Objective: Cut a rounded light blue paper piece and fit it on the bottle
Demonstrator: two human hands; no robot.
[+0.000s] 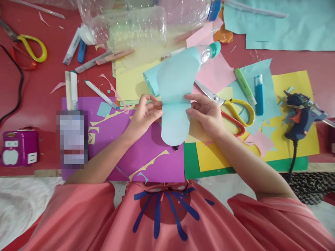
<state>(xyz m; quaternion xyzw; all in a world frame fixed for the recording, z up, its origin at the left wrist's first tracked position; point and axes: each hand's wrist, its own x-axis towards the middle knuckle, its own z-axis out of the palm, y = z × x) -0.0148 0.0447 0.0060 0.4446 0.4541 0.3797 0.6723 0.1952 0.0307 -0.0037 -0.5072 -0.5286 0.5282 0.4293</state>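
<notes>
A light blue paper cutout with rounded ends is held up between my hands, with a crease across its middle. My left hand pinches its left edge at the crease. On the opposite edge, my right hand grips it between thumb and fingers. Behind the cutout lies a plastic bottle with a green cap, partly wrapped in blue paper. Scissors with yellow and red handles rest just right of my right hand. Purple paper lies below my left hand.
Large clear plastic bottles stretch across the back. A glue gun lies on yellow paper at right. Markers, paper scraps and a blurred phone lie at left, with a purple box and second scissors.
</notes>
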